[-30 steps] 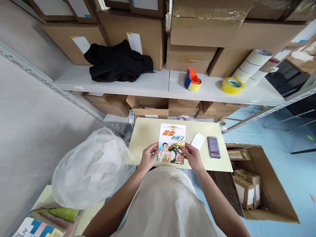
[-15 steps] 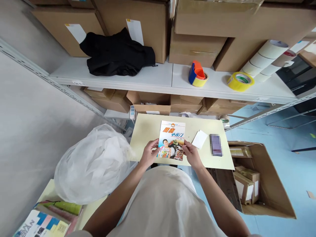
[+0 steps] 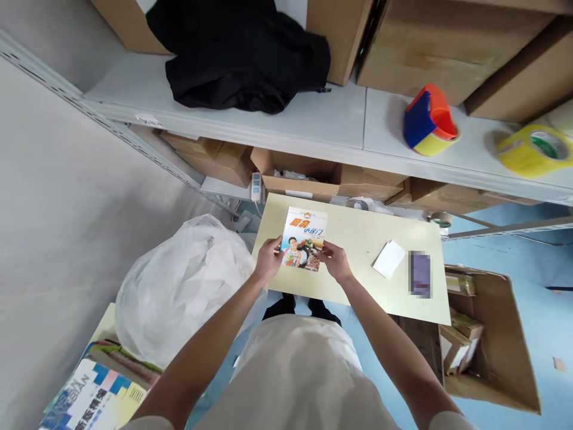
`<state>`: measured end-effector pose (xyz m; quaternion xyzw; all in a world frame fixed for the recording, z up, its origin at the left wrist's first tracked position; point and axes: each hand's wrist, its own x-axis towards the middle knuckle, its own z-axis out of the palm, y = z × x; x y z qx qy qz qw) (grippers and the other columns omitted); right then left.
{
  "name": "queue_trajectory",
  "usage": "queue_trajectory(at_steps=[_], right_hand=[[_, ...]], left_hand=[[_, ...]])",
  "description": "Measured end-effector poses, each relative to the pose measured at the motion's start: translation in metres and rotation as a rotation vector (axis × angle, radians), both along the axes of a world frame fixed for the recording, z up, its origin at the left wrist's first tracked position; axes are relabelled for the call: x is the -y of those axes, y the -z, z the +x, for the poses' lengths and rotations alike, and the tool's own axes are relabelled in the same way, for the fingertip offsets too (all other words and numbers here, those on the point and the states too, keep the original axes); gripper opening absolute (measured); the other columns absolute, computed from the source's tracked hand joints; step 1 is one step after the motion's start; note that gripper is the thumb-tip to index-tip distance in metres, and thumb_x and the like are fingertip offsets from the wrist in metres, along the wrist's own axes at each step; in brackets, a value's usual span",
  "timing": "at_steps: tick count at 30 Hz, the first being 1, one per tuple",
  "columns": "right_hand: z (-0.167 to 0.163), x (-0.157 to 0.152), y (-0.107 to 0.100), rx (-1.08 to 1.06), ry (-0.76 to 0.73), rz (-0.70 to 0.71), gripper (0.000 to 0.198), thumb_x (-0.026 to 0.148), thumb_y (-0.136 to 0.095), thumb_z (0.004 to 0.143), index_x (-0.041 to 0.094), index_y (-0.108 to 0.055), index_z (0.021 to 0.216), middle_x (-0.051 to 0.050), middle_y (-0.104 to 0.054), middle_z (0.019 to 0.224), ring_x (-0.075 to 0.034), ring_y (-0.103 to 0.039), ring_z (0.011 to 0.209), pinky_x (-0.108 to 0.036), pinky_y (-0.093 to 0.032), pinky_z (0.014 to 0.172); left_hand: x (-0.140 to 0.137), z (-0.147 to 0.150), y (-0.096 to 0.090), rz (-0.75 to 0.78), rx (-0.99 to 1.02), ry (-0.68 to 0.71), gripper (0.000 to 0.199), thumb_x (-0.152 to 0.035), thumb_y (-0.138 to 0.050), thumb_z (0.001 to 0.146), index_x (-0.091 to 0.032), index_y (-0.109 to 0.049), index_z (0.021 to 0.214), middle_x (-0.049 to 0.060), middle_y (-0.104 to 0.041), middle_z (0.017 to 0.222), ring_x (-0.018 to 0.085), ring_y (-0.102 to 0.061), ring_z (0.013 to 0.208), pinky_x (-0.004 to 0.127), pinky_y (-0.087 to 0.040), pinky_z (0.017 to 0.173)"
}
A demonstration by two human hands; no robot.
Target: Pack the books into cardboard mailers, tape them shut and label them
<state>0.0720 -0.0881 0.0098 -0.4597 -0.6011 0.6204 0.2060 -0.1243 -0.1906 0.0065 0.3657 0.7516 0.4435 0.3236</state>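
Note:
A thin booklet (image 3: 305, 230) with orange and blue lettering and a cooking photo on its cover is held over the pale yellow table (image 3: 353, 275). My left hand (image 3: 269, 260) grips its left edge, thumb on the cover. On the opposite edge, my right hand (image 3: 336, 261) pinches the lower part. Fingers behind the booklet are hidden. To the right lie white paper slips (image 3: 388, 258), and beyond them a blurred-out purple rectangular object (image 3: 419, 275).
A large translucent plastic bag (image 3: 185, 286) bulges left of the table, above stacked books (image 3: 94, 394). An open carton (image 3: 501, 334) with small boxes stands at right. The shelf (image 3: 340, 116) ahead carries black clothing (image 3: 242, 60), a tape dispenser (image 3: 430, 122) and yellow tape (image 3: 532, 150).
My view has turned and tilted downward, so the shelf sits differently in the picture. Both hands still hold the booklet, which appears slightly higher and farther left.

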Motion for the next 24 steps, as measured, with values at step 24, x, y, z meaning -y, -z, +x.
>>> queue_trajectory(at_steps=[24], right_hand=[[-0.132,-0.049,0.112,0.501,0.019,0.199,0.029,0.014,-0.06,0.071,0.021,-0.069,0.097,-0.004,-0.068,0.089,-0.017,-0.061,0.08,-0.032,-0.049,0.083]], left_hand=[[-0.068,-0.105,0.115,-0.304,-0.301,0.041,0.04,0.003,-0.052,0.065,-0.015,-0.069,0.096,0.007,-0.061,0.086,0.021,-0.059,0.086,0.031,-0.045,0.084]])
